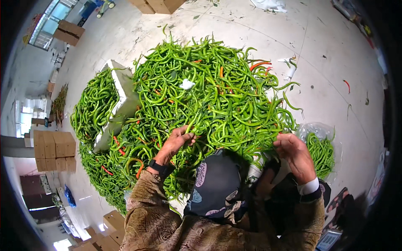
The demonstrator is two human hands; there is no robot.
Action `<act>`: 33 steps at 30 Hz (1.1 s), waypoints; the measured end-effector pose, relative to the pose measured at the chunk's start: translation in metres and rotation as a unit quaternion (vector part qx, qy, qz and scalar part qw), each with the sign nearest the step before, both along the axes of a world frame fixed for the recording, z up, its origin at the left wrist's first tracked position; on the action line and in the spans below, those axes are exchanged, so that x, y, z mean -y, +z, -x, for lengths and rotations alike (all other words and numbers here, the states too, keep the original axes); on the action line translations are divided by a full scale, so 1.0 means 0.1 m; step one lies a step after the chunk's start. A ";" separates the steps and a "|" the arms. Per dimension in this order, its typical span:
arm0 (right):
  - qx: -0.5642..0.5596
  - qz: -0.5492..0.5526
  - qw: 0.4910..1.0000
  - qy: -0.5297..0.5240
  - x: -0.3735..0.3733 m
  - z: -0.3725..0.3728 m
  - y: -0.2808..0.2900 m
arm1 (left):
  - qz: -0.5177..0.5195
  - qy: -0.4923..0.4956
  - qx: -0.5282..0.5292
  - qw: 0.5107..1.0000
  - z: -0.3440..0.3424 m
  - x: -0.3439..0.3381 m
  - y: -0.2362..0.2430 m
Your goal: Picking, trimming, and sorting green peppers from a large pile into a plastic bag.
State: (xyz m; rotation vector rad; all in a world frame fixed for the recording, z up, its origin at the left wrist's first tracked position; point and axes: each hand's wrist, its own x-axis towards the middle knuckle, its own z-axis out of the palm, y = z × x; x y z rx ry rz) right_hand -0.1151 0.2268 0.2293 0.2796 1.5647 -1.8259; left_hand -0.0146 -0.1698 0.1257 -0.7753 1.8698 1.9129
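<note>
A large heap of long green chili peppers (234,100), with a few red ones mixed in, spreads over the floor before me. My left hand (178,141), wearing a dark wrist band, is closed at the heap's near middle. A green chili pepper (191,125) appears pinched between its thumb and fingers. At the heap's near right edge, my right hand (294,155) hovers with fingers loosely curved and apart, holding nothing that I can see. Beside it lies a clear plastic bag (315,130) with green peppers in it.
A white foam box (122,85) lies tilted at the heap's left, peppers piled against it. Cardboard boxes (54,144) stand far left, others (157,5) at the top. A dark patterned cloth (215,184) covers my lap. A loose red pepper (347,86) lies on the floor at right.
</note>
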 end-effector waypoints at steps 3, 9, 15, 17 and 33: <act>0.017 -0.010 1.000 0.005 0.07 0.08 0.08 | -0.004 -0.004 0.007 1.000 0.11 0.05 -0.12; 0.028 -0.039 0.999 -0.017 0.18 0.21 0.05 | 0.007 -0.071 -0.045 0.996 0.81 -0.19 0.10; 0.023 -0.035 0.999 -0.035 0.14 0.23 0.10 | 0.050 -0.177 -0.163 0.969 1.25 -0.61 -0.25; 0.013 -0.022 0.998 -0.049 0.07 0.24 0.13 | 0.187 -0.194 -0.211 0.940 1.29 -0.79 -0.65; -0.030 0.046 0.994 -0.095 -0.40 0.29 0.32 | 0.085 -0.142 -0.100 0.981 1.14 -0.82 0.04</act>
